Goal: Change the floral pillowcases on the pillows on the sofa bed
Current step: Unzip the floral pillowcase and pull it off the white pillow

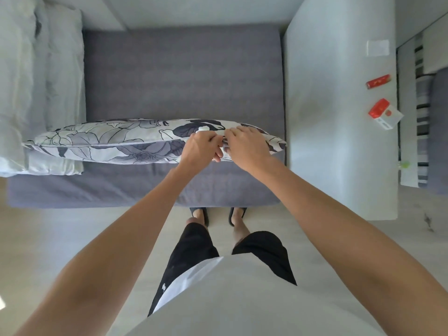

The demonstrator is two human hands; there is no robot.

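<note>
Floral pillow (116, 141) long axis 9-to-3 on sofa bed (181, 76); left hand (201, 149), right hand (244, 146) both pinching seam at 3 o'clock end.

Matt cloth pillowcase (109, 141) — grey woven sofa bed (181, 76).

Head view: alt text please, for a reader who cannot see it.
Both hands, left and right, pinch the near edge of a floral pillow lying on a grey sofa bed. Pale bedding sits to the left.
</note>
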